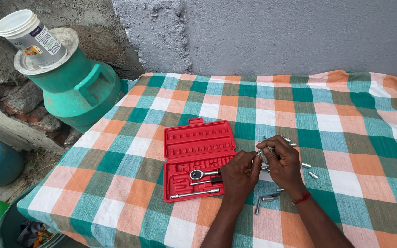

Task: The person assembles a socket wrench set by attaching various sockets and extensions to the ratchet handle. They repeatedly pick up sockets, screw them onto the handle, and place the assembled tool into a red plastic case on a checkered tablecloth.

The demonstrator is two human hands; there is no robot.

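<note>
Nearest, the left hand (pixel 239 173) and right hand (pixel 282 161) both pinch a small silver metal socket (pixel 265 155) above the checked cloth table (pixel 327 119), right of the open red plastic tool case (pixel 197 158); best kept low over the cloth.

The wide checked orange, green and white cloth (pixel 299 105) lay open toward the far wall and along its right side, leaving a hand free passage there; the open red plastic tool case (pixel 197 158) blocked the left-centre; small loose silver metal sockets (pixel 309 171) were scattered just right of the hands, and a bent silver metal extension piece (pixel 263 202) lay near the front edge between the forearms.
</note>
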